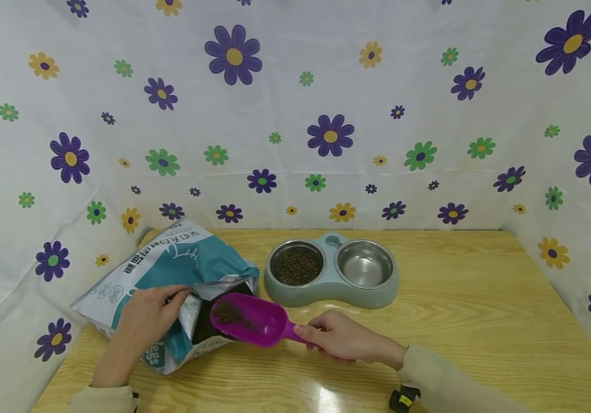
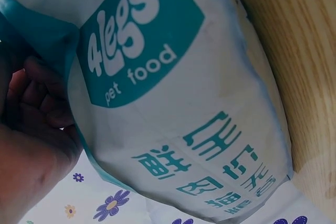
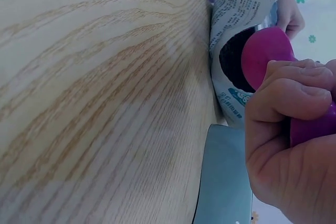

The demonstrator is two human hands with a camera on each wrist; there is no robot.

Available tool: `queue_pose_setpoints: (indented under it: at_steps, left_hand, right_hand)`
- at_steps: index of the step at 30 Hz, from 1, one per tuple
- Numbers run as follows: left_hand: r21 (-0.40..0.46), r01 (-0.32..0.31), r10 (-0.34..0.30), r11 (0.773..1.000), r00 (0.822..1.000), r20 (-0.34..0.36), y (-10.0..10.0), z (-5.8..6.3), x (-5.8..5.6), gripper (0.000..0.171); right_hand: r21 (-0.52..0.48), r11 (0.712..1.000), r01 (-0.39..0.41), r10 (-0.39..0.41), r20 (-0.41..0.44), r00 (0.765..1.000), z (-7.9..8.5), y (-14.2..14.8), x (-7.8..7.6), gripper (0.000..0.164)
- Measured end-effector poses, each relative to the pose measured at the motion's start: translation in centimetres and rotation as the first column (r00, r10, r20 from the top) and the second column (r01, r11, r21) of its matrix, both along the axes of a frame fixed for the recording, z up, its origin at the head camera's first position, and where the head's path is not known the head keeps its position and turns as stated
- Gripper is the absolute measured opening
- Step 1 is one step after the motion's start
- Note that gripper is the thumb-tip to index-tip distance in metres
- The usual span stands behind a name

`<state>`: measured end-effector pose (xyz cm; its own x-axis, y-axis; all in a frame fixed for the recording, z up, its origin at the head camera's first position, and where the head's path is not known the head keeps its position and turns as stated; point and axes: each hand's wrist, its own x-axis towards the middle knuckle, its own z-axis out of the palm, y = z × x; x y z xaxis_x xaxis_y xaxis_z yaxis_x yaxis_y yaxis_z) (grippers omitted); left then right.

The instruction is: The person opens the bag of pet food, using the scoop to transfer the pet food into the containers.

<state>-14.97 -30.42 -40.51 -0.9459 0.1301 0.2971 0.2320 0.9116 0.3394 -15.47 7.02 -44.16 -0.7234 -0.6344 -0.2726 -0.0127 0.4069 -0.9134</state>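
left of the right grip [image 1: 333,337], which clasps it, a magenta scoop [image 1: 269,327] bears brown kibble [image 1: 228,314] at the mouth of the pet food bag [image 1: 171,267]. the left grip [image 1: 145,315] pinches the bag's edge. beyond the right grip, a double bowl [image 1: 329,281] stands on the tabletop [image 1: 481,310], kibble in its left dish [image 1: 295,248].

Spreads out as a yellowish wood-grain table [image 1: 470,321]; bears an open pet food bag [image 1: 189,267] lying at the left and, just beside it, a blue-grey double-bowl stand [image 1: 329,287] toward the back edge.
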Motion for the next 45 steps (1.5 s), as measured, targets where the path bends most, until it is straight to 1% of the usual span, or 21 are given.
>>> queue_pose_setpoints:
  at_steps: [8,13,19,25,29,31,33,36,40,43,45]
  left_hand:
    - [0.004,0.005,-0.005,1.000,1.000,-0.012,0.0,-0.1,0.0,0.022]
    - [0.000,0.002,-0.002,1.000,1.000,-0.023,-0.1,-0.2,0.0,0.021]
    - [0.003,0.005,-0.005,1.000,1.000,-0.025,-0.1,-0.3,0.1,0.020]
    - [0.009,0.009,-0.009,1.000,1.000,-0.021,-0.1,-0.4,0.2,0.021]
    - [0.012,0.012,-0.012,1.000,1.000,-0.015,-0.1,-0.3,0.2,0.022]
    - [0.013,0.011,-0.010,1.000,1.000,-0.011,-0.1,-0.3,0.2,0.023]
    - [0.014,0.009,-0.009,1.000,1.000,-0.004,-0.1,-0.2,0.2,0.023]
    - [0.017,0.011,-0.011,1.000,1.000,0.002,-0.2,-0.2,0.2,0.023]
    - [0.012,0.016,-0.016,1.000,1.000,0.001,-0.2,-0.1,0.1,0.023]
    - [0.007,0.012,-0.012,1.000,1.000,0.007,-0.2,-0.1,0.1,0.022]
    - [0.005,0.012,-0.012,1.000,1.000,0.012,-0.1,-0.1,0.1,0.022]
  right_hand:
    - [-0.055,0.998,-0.014,0.016,0.046,0.999,0.1,0.3,-0.2,0.058]
    - [-0.104,0.994,-0.029,0.035,0.058,0.998,0.3,0.6,-0.3,0.060]
    - [-0.115,0.993,-0.016,0.021,0.049,0.999,0.8,1.5,-0.7,0.059]
    - [-0.067,0.998,0.013,-0.014,-0.010,1.000,1.6,3.4,-1.9,0.052]
    - [0.008,0.999,0.038,-0.037,-0.113,0.993,2.5,4.9,-3.1,0.044]
    - [0.059,0.997,0.056,-0.044,-0.175,0.984,3.1,5.7,-3.8,0.044]
    - [0.106,0.992,0.076,-0.052,-0.213,0.976,3.7,6.6,-4.4,0.046]
    - [0.135,0.986,0.100,-0.069,-0.215,0.974,4.5,7.8,-5.2,0.052]
    - [0.150,0.980,0.131,-0.102,-0.187,0.977,5.3,8.9,-6.0,0.058]
    - [0.186,0.971,0.150,-0.114,-0.193,0.975,5.7,9.5,-6.5,0.059]
    - [0.223,0.961,0.165,-0.117,-0.214,0.970,5.9,9.7,-6.7,0.058]
